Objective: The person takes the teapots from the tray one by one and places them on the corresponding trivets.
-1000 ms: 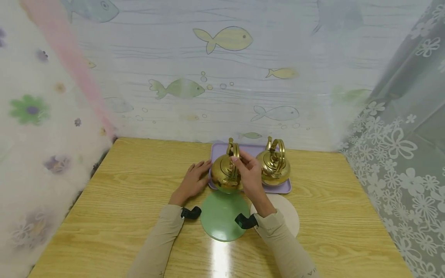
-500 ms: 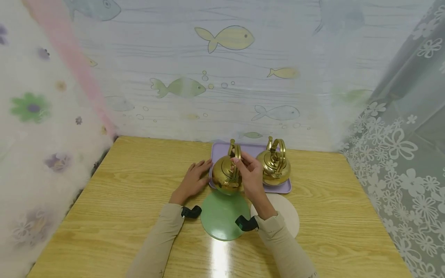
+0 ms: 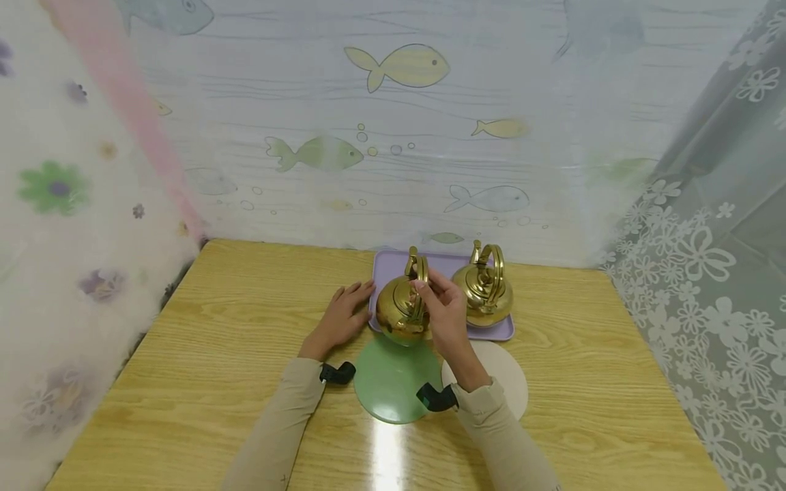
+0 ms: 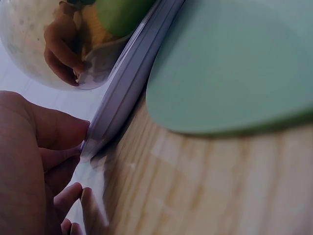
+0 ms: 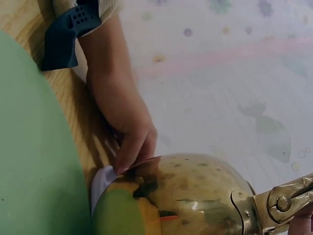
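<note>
In the head view my right hand (image 3: 447,315) grips the raised handle of a shiny gold kettle (image 3: 393,312), which covers part of the near rim of a lilac tray (image 3: 388,264). Whether its base touches the tray is hard to tell. My left hand (image 3: 342,319) lies at the tray's left end, fingers extended. Up close in the left wrist view, its thumb (image 4: 63,129) touches the tray's edge. A second gold kettle (image 3: 482,315) stands on the tray's right half. The right wrist view shows the held kettle's belly (image 5: 195,196), with most of my right hand out of frame.
A round green mat (image 3: 396,392) lies in front of the tray, with a cream round mat (image 3: 512,382) to its right, partly under my right forearm. Wood-grain table (image 3: 233,327) extends on both sides. A fish-patterned curtain (image 3: 295,204) hangs close behind the tray.
The held kettle has shifted slightly right and toward me, along with my right hand. The left hand, the tray and the second kettle stay in place.
</note>
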Tool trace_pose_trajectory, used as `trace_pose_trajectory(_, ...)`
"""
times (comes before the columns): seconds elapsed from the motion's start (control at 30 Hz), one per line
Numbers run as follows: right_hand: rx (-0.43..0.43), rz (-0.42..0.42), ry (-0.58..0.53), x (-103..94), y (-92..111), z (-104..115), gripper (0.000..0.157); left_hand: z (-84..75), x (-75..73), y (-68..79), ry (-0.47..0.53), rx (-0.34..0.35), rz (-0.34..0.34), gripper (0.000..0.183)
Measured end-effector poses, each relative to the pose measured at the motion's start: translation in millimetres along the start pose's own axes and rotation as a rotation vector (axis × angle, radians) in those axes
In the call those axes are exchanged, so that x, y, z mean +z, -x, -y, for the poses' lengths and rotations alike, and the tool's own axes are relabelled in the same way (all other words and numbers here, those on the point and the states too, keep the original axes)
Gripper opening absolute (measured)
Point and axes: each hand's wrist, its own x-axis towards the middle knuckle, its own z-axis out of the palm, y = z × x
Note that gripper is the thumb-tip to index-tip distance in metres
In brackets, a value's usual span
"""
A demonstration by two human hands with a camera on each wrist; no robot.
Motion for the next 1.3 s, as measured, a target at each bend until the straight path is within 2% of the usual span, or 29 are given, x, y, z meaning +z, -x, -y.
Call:
trace_pose_trajectory(0.4, 0.021, -0.022, -0.004, -0.3, 6.0, 2.4, 0.042, -0.1, 1.1, 0.0, 0.005, 0.016, -0.019, 0.060)
trace_pose_trajectory(0.77, 0.025, -0.020, 0.003, 1.0, 11.4, 1.9, 0.042, 0.3, -0.5, 0.3, 0.001, 0.013, -0.012, 0.059)
trace_pose_trajectory(1.3, 0.047, -0.061, -0.018, 5.9, 20.8, 1.7, 0.041, 0.5, -0.1, -0.4, -0.002, 0.015, -0.010, 0.059)
